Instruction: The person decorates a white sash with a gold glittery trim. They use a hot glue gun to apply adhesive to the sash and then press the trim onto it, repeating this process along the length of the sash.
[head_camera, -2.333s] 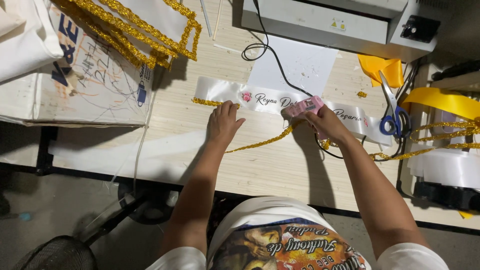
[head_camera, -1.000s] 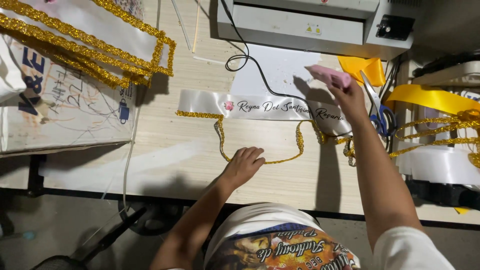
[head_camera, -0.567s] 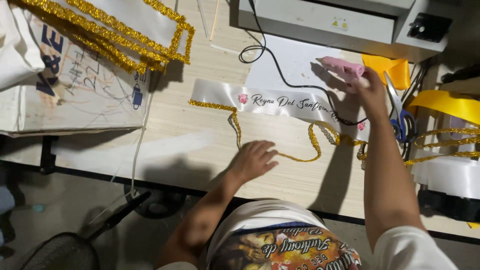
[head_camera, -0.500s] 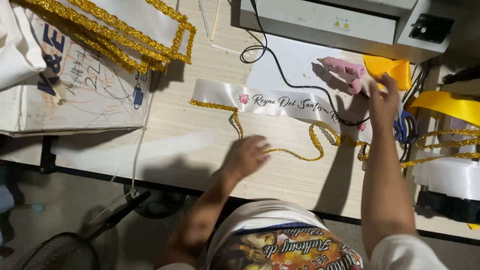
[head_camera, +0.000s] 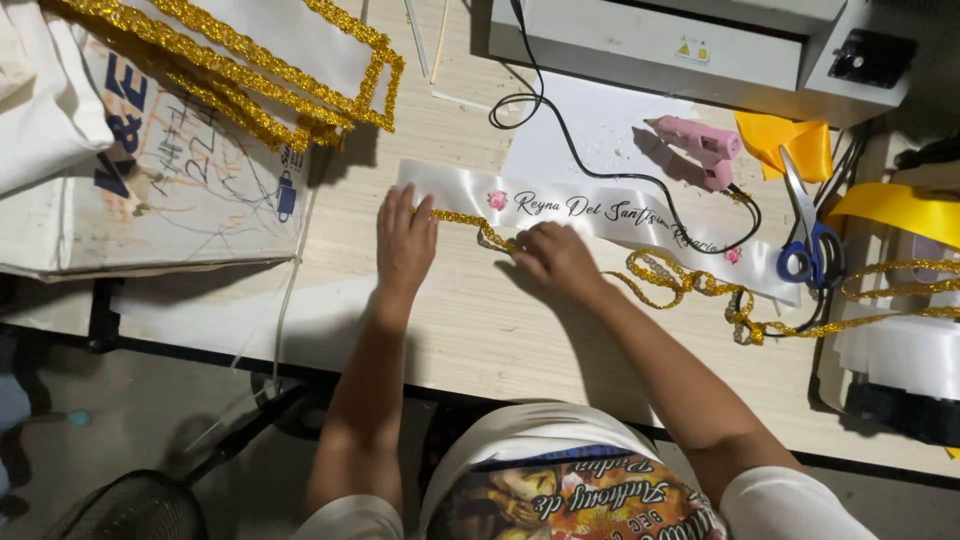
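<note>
While your left hand (head_camera: 405, 240) lies flat, open, on the white sash (head_camera: 600, 215), your right hand (head_camera: 555, 262) seems to pinch the gold trim (head_camera: 470, 220) against its lower edge. Only the sash's left end looks trimmed; the remainder trails loose across the table (head_camera: 480, 330). Pink glue gun (head_camera: 697, 146), its cord and scissors (head_camera: 805, 235) crowd the far end.

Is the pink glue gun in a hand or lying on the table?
Lying down: the pink glue gun rests on white paper, neither hand touching.

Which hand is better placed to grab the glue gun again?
Right. The right hand presses the gold trim on the sash, nearer the pink glue gun at upper right. The left hand lies flat at the sash's far left end.
</note>
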